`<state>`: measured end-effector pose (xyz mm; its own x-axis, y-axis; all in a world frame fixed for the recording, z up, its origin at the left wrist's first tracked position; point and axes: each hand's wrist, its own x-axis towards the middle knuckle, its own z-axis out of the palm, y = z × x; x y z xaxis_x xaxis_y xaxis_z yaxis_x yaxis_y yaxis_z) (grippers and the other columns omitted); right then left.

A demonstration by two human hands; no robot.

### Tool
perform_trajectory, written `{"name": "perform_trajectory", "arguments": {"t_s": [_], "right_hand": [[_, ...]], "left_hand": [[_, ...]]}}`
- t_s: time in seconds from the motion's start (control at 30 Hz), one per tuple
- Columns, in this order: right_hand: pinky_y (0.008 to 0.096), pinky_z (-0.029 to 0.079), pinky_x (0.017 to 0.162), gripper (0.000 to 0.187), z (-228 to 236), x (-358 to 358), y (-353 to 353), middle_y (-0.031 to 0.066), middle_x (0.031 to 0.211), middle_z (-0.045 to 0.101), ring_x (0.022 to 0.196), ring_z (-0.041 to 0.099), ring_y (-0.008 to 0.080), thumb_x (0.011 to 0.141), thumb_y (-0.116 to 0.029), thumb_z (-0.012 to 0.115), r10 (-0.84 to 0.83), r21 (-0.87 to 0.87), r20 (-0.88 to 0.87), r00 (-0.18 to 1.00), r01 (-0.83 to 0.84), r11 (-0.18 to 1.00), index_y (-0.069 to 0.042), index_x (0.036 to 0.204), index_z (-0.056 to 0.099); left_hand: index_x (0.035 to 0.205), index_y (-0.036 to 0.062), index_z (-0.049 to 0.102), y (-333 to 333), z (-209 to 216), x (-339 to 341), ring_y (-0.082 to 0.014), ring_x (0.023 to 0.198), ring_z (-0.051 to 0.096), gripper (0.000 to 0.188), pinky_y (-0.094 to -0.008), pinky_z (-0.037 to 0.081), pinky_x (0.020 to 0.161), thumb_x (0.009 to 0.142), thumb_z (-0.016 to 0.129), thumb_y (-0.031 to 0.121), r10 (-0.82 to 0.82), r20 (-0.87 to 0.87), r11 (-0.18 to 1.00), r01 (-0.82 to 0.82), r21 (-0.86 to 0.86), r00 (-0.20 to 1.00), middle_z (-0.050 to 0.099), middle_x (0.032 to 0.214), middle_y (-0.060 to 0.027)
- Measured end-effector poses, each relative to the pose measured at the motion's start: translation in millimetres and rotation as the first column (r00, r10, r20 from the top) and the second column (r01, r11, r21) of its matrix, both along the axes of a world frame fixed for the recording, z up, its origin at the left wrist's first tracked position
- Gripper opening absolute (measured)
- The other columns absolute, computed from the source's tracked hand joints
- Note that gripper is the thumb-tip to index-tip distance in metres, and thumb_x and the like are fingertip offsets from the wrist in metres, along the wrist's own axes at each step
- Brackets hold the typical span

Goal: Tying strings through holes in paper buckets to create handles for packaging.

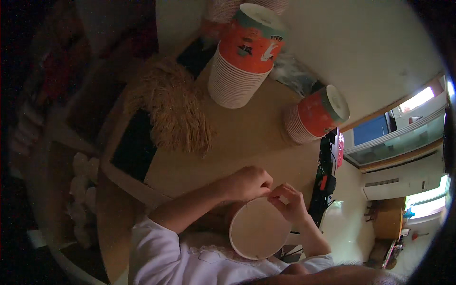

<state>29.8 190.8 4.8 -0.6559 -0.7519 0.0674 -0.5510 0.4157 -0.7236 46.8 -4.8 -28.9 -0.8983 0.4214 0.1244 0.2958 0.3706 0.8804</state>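
A pale, round paper bucket (260, 229) rests against my white shirt, its wide mouth facing up. My left hand (251, 183) is closed at the far edge of the rim, with its fingertips pinched together; whatever is between them is too small to make out. Right beside it, my right hand (290, 203) pinches the rim, thumb inside the mouth and fingers above. The fingertips of both hands nearly meet. Beyond my left forearm, a loose bundle of brown raffia-like strings (178, 109) lies across the table's left side.
On the brown tabletop (228, 154) stand a tall stack of orange-and-green paper buckets (247, 54), turned upside down, and a shorter stack (317, 114) at the right. Black items (325, 175) line the table's right edge. Pale rounded things (83, 190) sit low at the left.
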Motion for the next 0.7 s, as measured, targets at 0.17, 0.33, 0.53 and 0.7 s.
{"name": "perform_trajectory", "arguments": {"t_s": [0.17,0.33,0.53,0.7], "right_hand": [[0.026,0.045,0.064,0.006,-16.8,4.5,3.8,0.0057,0.075,0.058,0.07,0.057,0.0159,0.075,0.002,0.062,-0.083,-0.078,0.236,0.968,0.104,0.992,0.0,0.079,0.058],[0.0233,0.045,0.065,0.002,-9.0,-0.1,-5.2,0.0035,0.075,0.057,0.073,0.055,0.0107,0.081,0.0,0.055,-0.289,0.054,0.7,0.653,0.355,0.933,0.001,0.081,0.056],[0.026,0.045,0.066,0.005,-15.2,-5.4,-7.7,0.0061,0.079,0.059,0.072,0.053,0.0111,0.086,-0.003,0.053,-0.234,-0.023,0.597,0.767,0.307,0.951,0.001,0.087,0.055],[0.0246,0.044,0.062,0.005,-11.5,-11.9,-16.3,0.0046,0.078,0.058,0.069,0.052,0.0104,0.085,-0.001,0.05,-0.267,0.06,0.672,0.691,0.309,0.949,0.001,0.087,0.055]], "left_hand": [[0.082,-0.0002,0.054,5.7,-8.6,7.7,-0.0273,0.07,0.059,0.017,-0.0368,0.045,0.064,0.079,0.057,0.016,-0.051,0.249,0.99,0.017,0.138,0.967,0.06,0.075,-0.0167],[0.085,-0.0005,0.051,5.9,-16.8,19.3,-0.0249,0.068,0.059,0.015,-0.0354,0.045,0.063,0.084,0.053,0.015,-0.02,0.323,0.937,-0.095,0.335,0.946,0.059,0.073,-0.016],[0.085,0.0014,0.051,-5.1,-12.2,16.3,-0.0178,0.068,0.058,0.012,-0.0324,0.046,0.063,0.08,0.059,0.009,-0.048,0.375,0.884,-0.136,0.448,0.926,0.06,0.073,-0.01],[0.084,0.0034,0.052,-11.0,-11.7,9.6,-0.0145,0.068,0.058,0.011,-0.0297,0.046,0.063,0.078,0.061,0.007,-0.093,0.312,0.892,-0.06,0.448,0.946,0.059,0.072,-0.0068]]}}
